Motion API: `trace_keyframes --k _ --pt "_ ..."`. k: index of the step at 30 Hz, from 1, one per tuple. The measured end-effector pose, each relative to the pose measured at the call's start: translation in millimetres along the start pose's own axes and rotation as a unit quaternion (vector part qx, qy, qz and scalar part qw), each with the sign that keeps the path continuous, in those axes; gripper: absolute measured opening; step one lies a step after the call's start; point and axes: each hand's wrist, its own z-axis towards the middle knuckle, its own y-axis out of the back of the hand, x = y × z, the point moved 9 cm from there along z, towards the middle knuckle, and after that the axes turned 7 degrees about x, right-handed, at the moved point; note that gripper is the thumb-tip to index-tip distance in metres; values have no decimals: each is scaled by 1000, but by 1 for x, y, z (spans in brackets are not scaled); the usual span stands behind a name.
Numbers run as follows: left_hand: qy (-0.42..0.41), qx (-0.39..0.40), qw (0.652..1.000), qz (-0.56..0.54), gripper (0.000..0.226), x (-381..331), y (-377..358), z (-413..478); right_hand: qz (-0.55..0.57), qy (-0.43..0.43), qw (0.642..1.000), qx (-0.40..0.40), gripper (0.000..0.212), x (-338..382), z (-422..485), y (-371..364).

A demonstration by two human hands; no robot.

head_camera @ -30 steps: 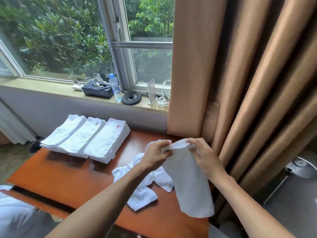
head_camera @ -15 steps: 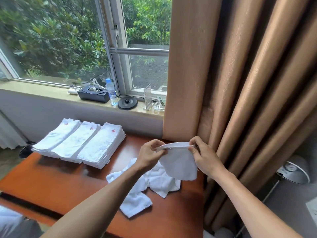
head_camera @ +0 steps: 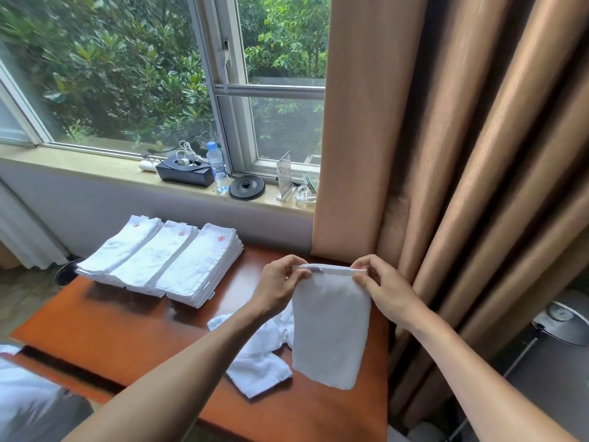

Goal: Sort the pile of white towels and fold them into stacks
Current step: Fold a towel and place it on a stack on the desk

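Observation:
A white towel (head_camera: 330,330) hangs in the air, doubled over, above the right part of the brown table (head_camera: 121,339). My left hand (head_camera: 280,287) pinches its top left corner and my right hand (head_camera: 382,288) pinches its top right corner, so the top edge runs straight between them. Under it lies a small loose pile of white towels (head_camera: 255,358), rumpled on the table. At the table's far left stand three stacks of folded white towels (head_camera: 165,263), side by side, each with a small red mark on top.
Tan curtains (head_camera: 446,154) hang close on the right, against the table's edge. The window sill (head_camera: 95,167) behind holds a black box, a water bottle (head_camera: 216,167), a black disc and clear stands. A round grey appliance (head_camera: 564,323) sits on the floor at right.
The towel hung long from both hands, then was doubled up short; now it hangs flat and straight with its top edge pulled taut. The hands moved slightly apart.

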Motion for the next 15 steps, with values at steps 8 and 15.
trace_keyframes --k 8,15 --pt "16 -12 999 43 7 22 32 -16 1 2 1000 11 17 7 18 -35" --pt "70 -81 993 57 16 55 85 -24 78 23 996 44 15 38 39 -87"
